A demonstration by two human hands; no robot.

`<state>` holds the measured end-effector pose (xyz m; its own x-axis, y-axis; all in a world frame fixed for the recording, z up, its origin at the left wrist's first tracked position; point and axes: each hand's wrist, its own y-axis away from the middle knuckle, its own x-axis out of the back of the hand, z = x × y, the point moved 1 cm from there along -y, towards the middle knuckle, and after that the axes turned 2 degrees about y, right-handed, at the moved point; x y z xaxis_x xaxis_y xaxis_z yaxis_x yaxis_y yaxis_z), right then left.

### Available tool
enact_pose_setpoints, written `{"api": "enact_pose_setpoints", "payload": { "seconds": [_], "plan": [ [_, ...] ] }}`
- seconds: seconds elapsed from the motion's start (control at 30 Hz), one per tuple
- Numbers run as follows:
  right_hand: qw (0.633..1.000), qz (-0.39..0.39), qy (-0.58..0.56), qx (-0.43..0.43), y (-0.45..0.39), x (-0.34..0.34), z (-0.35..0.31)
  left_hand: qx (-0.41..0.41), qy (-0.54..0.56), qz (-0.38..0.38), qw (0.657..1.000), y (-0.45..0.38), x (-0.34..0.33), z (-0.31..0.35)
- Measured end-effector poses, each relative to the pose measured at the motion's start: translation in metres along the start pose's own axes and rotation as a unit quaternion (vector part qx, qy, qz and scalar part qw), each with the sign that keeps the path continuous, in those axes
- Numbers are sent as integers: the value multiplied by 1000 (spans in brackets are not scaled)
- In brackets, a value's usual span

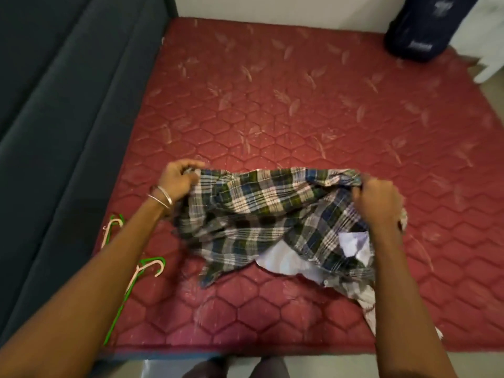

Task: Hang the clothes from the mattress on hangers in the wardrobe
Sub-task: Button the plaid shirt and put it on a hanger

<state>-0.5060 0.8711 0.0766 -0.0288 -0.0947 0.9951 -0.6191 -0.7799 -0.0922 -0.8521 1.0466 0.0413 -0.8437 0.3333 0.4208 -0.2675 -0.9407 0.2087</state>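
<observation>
A plaid shirt [261, 214] lies crumpled on the near half of the red quilted mattress [300, 105]; its checks run dark green, blue and off-white, and the cloth is bunched into deep folds across the middle; a pale lining or inner face [289, 261] shows at its lower edge, and a loose tail trails off toward the mattress's near right edge. The left hand [177, 178] grips the shirt's upper left corner, fingers curled round a bunch of fabric, with two metal bangles [161, 199] on the wrist; the right hand [377, 201] clutches the upper right corner, fingers folded into the cloth; between them the top edge is stretched taut. Plastic hangers [144, 271], green and pale pink, lie on the mattress's left side, partly under the left forearm; a dark grey sofa [54, 105] borders the mattress on the left; a dark blue bag [425, 25] stands at the far right corner.
</observation>
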Motion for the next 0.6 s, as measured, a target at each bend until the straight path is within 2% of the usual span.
{"api": "enact_pose_setpoints", "payload": {
  "seconds": [0.1, 0.17, 0.2, 0.27, 0.33, 0.37, 0.4, 0.43, 0.47, 0.5, 0.53, 0.6],
  "plan": [
    [992, 107, 24, -65, -10, 56, 3, 22, -22, -115, 993, 6, -33, -11],
    [988, 125, 19, -84, -14, 82, -3, 44, 5, -175, 984, 14, -54, -10],
    [990, 107, 23, -86, -19, 86, -6, 59, 18, -198, 978, 18, -63, -7],
    [995, 1, 7, -104, -26, 90, -12, 56, 5, -245, 968, 22, -80, 2],
    [976, -91, -159, -122, -36, 84, -17, 20, -34, -314, 949, 25, -93, 13],
    [944, -111, -279, -139, -40, 81, -22, -4, -47, -350, 936, 27, -97, 19],
    [893, -126, -401, -160, -44, 80, -29, -24, -48, -380, 923, 30, -103, 26],
    [824, -143, -516, -185, -46, 79, -38, -41, -44, -405, 913, 34, -108, 31],
    [735, -165, -623, -209, -46, 78, -51, -49, -31, -428, 902, 39, -113, 36],
    [648, -194, -701, -226, -43, 82, -68, -58, -20, -447, 892, 46, -120, 43],
    [580, -209, -751, -238, -44, 82, -82, -65, -4, -463, 884, 52, -125, 51],
    [490, -212, -812, -234, -45, 90, -114, -88, 14, -437, 895, 60, -134, 64]
  ]
}}
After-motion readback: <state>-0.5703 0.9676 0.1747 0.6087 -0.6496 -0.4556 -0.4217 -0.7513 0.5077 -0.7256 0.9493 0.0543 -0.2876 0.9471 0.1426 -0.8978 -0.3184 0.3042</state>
